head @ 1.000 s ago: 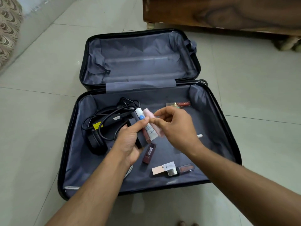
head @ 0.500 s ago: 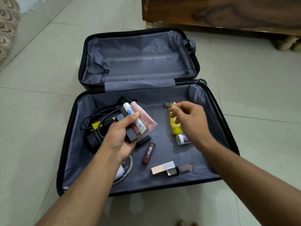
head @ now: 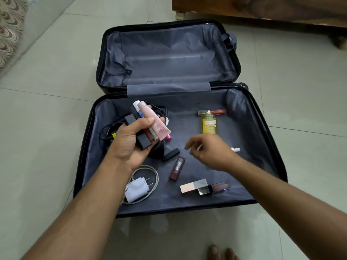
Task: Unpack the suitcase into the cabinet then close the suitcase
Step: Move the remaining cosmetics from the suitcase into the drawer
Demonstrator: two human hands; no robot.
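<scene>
The left hand point(head: 129, 145) grips a bundle of small cosmetics above the near half of the open suitcase point(head: 90, 128), thumb laid across the top and fingers curled beneath. Foremost in that bundle is a pink tube point(head: 155, 121), slanting from the far side down toward the right; tucked behind it is a white tube with a blue band point(head: 138, 109), and on the near side of the thumb a black rectangular stick point(head: 138, 133) runs along the palm. Beneath and behind this grip a black cable point(head: 107, 128) loops over the grey lining, with more dark gear hidden under the hand. Nearer the person than the grip, a white charger plug point(head: 136, 188) lies inside its coiled pale cord. To the right of the grip, the right hand point(head: 212, 152) hovers low over the lining with fingers loosely curled and spread, holding nothing that can be made out; something small and white point(head: 235, 149) pokes out past its wrist, too hidden to name. Between the two hands lie a black lipstick point(head: 170, 154) and a maroon lipstick point(head: 177, 167). Beyond the right hand, a yellow bottle point(head: 208, 123) lies flat, and touching its far end is a red lip gloss with gold cap point(head: 212, 112). Nearer than the right hand, a pale rectangular compact point(head: 193, 185) rests against a brown-tinted gloss tube point(head: 216, 187). The suitcase lid half lies flat on the tiled floor point(head: 47, 62), with a wooden cabinet point(head: 262, 8) just past it.
</scene>
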